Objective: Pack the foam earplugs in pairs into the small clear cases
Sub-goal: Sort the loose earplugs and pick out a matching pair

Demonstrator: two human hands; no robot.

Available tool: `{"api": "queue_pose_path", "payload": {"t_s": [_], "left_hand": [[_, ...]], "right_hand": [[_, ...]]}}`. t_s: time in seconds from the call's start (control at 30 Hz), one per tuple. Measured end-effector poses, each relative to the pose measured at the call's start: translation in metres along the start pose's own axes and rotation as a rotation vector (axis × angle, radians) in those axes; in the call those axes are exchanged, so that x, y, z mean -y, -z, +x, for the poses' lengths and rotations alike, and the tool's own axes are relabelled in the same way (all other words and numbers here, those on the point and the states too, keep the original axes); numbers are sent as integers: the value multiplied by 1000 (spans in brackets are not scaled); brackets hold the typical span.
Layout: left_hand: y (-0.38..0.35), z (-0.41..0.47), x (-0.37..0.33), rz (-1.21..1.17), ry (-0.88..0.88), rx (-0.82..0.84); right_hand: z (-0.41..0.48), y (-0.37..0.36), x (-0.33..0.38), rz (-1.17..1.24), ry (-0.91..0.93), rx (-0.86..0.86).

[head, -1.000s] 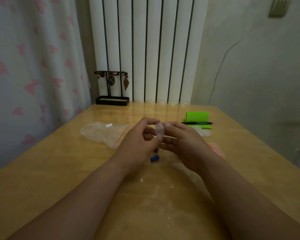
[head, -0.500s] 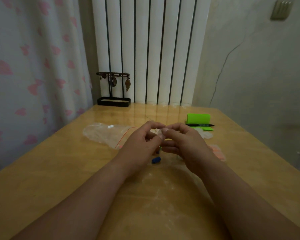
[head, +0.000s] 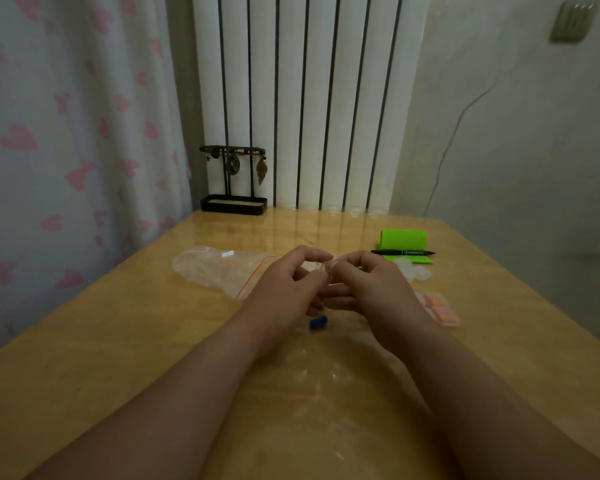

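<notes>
Left grip: the left hand (head: 284,292) is curled, with thumb and forefinger pinching the clear case (head: 326,267) from its left side.
Right grip: the right hand (head: 371,289) is curled, its fingertips pinching the same case from the right.
Case: held above the middle of the bench (head: 84,358), right where the two sets of fingertips meet. It is mostly hidden, so its axis cannot be told.
Blue earplug (head: 318,322): on the bench just under the hands, lying on its side with its long axis roughly left to right.
Filled cases (head: 439,310): hold orange plugs and lie beside the right wrist.
Room: a zip bag (head: 219,271) lies left of the hands. A green pad (head: 404,239) and a marker (head: 402,252) lie beyond and to the right. Both side edges of the bench are well apart from the hands.
</notes>
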State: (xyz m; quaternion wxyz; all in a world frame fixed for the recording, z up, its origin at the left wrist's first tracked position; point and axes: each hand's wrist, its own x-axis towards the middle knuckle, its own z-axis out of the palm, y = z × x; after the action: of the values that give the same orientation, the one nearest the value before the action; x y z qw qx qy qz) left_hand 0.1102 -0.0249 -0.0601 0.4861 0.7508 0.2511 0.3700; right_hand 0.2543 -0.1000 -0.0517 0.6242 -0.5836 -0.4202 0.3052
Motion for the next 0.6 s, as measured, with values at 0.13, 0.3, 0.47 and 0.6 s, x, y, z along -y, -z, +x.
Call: {"api": "queue_pose_path", "payload": {"t_s": [0.13, 0.3, 0.47, 0.6], "left_hand": [[-1, -1, -2, 16, -3, -8], [-1, -1, -1, 39, -4, -19], [-2, -1, -1, 56, 17, -44], [2, -2, -8, -40, 60, -103]], "right_hand": [[1, -1, -2, -17, 2, -19], [0, -3, -3, -41, 15, -26], [-1, -3, -3, -39, 0, -40], [1, -3, 1, 60, -37, -74]]}}
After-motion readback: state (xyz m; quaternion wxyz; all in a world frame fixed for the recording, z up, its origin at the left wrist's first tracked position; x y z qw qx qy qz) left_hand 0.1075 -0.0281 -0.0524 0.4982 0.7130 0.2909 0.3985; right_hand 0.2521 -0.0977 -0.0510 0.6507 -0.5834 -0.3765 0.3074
